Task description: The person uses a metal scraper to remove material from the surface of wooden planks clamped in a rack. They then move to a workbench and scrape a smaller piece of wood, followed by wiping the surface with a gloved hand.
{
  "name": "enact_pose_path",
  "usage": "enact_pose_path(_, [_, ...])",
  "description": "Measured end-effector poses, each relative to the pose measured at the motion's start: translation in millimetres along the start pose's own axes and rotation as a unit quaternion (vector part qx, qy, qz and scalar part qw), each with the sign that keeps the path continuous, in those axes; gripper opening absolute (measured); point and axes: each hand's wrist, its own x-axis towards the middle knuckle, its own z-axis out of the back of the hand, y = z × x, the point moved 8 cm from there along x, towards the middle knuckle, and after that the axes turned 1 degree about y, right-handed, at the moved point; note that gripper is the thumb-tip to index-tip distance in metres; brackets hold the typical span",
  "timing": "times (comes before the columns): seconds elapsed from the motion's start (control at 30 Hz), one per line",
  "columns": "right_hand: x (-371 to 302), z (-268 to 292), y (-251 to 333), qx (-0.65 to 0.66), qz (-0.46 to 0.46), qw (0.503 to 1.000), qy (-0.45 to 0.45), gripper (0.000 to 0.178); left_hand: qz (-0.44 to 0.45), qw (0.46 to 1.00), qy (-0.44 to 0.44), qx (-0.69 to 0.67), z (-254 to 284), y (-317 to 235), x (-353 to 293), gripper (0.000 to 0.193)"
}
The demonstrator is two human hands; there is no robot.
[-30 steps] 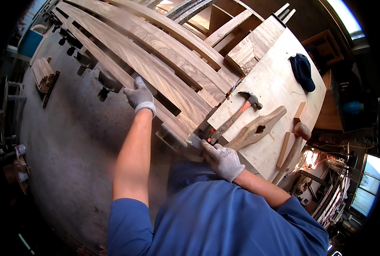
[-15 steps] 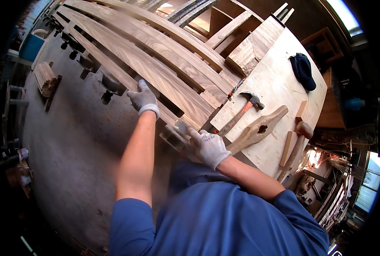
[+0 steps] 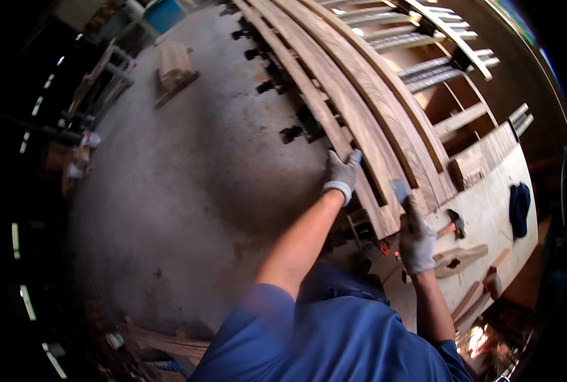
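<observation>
My left hand (image 3: pixel 343 174), in a whitish work glove, straddles the outer strip (image 3: pixel 314 95) of a long slatted wooden panel, with fingertips on both sides of it. In my gloved right hand (image 3: pixel 417 242) is a flat grey blade (image 3: pixel 400 189), like a scraper, over the panel's near end; the hand hides its handle. Brown, curved-grain boards (image 3: pixel 385 99) run away from me with dark gaps between them. Just right of my right hand lie a claw hammer (image 3: pixel 455 224) and a shaped wooden piece with a hole (image 3: pixel 462 260).
A pale worktop (image 3: pixel 500 204) at the right carries a dark cap (image 3: pixel 519 210), a mallet (image 3: pixel 492 285) and wood offcuts. Dark clamp ends (image 3: pixel 290 134) jut out along the panel's left side. A wood stack (image 3: pixel 174 63) stands on the concrete floor (image 3: pixel 188 191). Metal bars (image 3: pixel 417 76) lie beyond the panel.
The view has swung, so the panel and worktop sit further right. My right hand with the grey blade has come from below the panel's end up over it. My left hand stays at the outer strip.
</observation>
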Motion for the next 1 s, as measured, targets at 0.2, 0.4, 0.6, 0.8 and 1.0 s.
enact_pose_path(0.2, [-34.6, -14.1, 41.0, 0.11, -0.084, 0.976, 0.169, 0.048, -0.07, 0.956, -0.023, -0.285, 43.5, 117.2, -82.5, 0.033])
enact_pose_path(0.4, [-71.3, -64.8, 113.4, 0.162, 0.068, 0.951, 0.253, 0.039, 0.063, 0.924, 0.059, -0.372, 114.3, 174.7, -209.2, 0.046])
enact_pose_path(0.6, [-113.4, -107.8, 177.7, 0.151, 0.176, 0.896, 0.378, 0.029, -0.037, 0.912, 0.02, -0.408, 167.3, 166.3, -268.4, 0.04])
enact_pose_path(0.8, [-112.2, -162.7, 246.7, 0.147, 0.167, 0.876, 0.429, 0.027, 0.006, 0.926, -0.024, -0.378, 235.1, 211.2, -260.6, 0.026])
enact_pose_path(1.0, [-88.8, -231.9, 336.3, 0.149, 0.201, 0.862, 0.441, 0.025, 0.053, 0.915, -0.058, -0.397, 329.8, 249.5, -214.8, 0.028])
